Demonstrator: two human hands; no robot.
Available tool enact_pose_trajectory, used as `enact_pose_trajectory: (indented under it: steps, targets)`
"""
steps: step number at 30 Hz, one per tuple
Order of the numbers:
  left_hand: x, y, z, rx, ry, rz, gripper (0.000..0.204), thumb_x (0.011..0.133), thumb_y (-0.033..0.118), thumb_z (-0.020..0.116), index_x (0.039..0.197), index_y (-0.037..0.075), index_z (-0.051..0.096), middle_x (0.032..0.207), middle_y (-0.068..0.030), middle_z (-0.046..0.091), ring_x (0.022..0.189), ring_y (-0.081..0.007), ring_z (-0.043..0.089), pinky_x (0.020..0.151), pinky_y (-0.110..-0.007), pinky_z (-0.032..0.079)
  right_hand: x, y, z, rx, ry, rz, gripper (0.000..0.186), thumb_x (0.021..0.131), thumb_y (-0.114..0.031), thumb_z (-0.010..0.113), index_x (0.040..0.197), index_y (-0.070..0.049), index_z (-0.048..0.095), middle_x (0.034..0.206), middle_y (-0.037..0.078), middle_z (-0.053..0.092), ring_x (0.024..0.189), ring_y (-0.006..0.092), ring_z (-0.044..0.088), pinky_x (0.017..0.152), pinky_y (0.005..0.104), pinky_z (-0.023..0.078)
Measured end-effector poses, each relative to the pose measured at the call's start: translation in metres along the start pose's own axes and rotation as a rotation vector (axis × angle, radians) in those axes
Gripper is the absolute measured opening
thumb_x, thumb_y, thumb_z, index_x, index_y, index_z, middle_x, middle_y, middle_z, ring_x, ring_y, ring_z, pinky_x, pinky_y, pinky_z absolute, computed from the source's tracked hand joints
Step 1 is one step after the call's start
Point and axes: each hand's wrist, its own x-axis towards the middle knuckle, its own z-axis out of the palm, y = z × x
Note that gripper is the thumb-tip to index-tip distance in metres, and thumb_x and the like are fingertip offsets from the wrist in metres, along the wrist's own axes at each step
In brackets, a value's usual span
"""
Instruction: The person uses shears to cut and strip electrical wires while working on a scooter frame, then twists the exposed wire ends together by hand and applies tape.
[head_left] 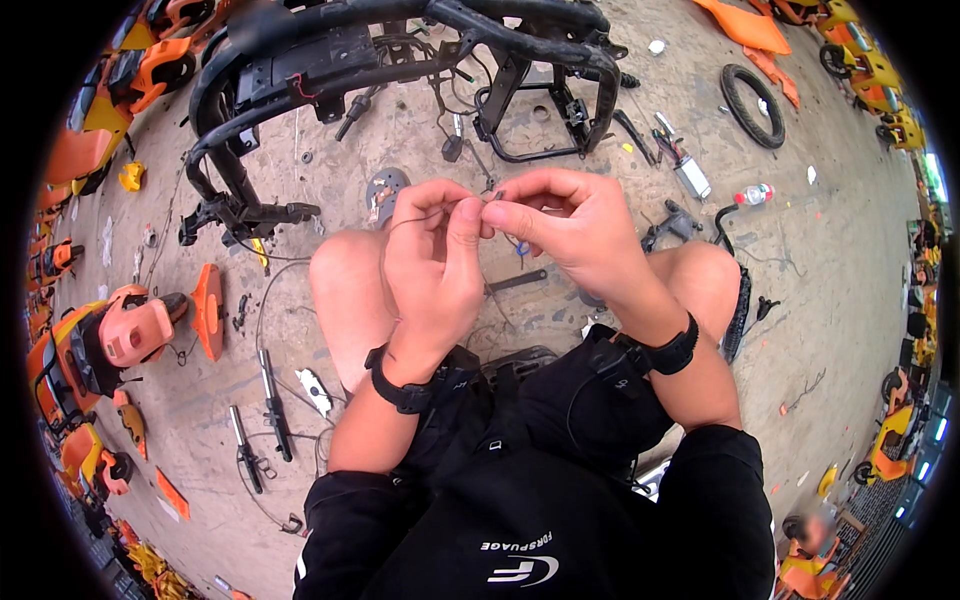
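My left hand [435, 270] and my right hand [580, 225] meet above my knees, thumbs and fingertips pinched together. A thin dark wire [404, 221] crosses the fingers of my left hand and runs to the pinch. Both hands close on it there, though its end is mostly hidden by my fingers. Just beyond my hands stands a bare black scooter frame [225, 115], with loose cables hanging from it. A grey clog [384, 188] shows on the floor beside my left hand. Under my hands lies a dark flat bar [516, 282].
Two fork tubes [268, 405] lie on the concrete at left, near an orange panel [207, 312]. At right are a silver box with wires [690, 178], a bottle [754, 194] and a tyre [752, 105]. Orange and yellow scooters line both sides. Another person [810, 535] is at lower right.
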Motion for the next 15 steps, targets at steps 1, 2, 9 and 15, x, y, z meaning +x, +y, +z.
enact_pose_trajectory:
  steps: [1,2,9,15]
  targets:
    - [0.0,0.001,0.0,-0.039,0.002,-0.029,0.016,0.095,0.007,0.056,0.106,-0.002,0.048,0.087,-0.0062,0.059,0.077,-0.0093,0.056,0.067,-0.021,0.047,0.0,0.002,0.0,-0.023,0.014,-0.018,0.022,0.081,-0.013,0.075,0.095,0.003,0.069,0.082,0.005,0.068,0.071,0.0062,0.061,0.063,0.0195,0.049]
    - [0.002,0.003,0.001,-0.077,0.005,-0.059,0.016,0.095,0.007,0.056,0.105,-0.002,0.048,0.087,-0.006,0.058,0.076,-0.0093,0.056,0.067,-0.021,0.047,-0.001,0.004,-0.001,-0.046,0.028,-0.035,0.022,0.081,-0.013,0.075,0.095,0.003,0.069,0.082,0.005,0.069,0.071,0.0064,0.061,0.064,0.0196,0.049]
    - [0.011,0.002,-0.007,-0.65,-0.085,-0.452,0.012,0.095,0.011,0.057,0.102,0.003,0.051,0.071,-0.0009,0.052,0.058,-0.0068,0.044,0.054,-0.02,0.036,-0.001,0.008,0.003,-0.005,0.047,-0.159,0.016,0.084,-0.009,0.071,0.092,0.005,0.069,0.08,0.005,0.068,0.069,0.0065,0.06,0.061,0.0202,0.049]
    - [0.021,-0.006,-0.019,-0.989,-0.209,-0.789,0.01,0.096,0.014,0.051,0.098,0.006,0.057,0.062,0.0017,0.044,0.049,-0.0059,0.033,0.048,-0.021,0.026,0.0,0.016,0.006,0.188,0.021,-0.047,0.013,0.086,-0.011,0.068,0.089,0.002,0.069,0.076,0.003,0.066,0.061,0.0044,0.055,0.051,0.0188,0.041]
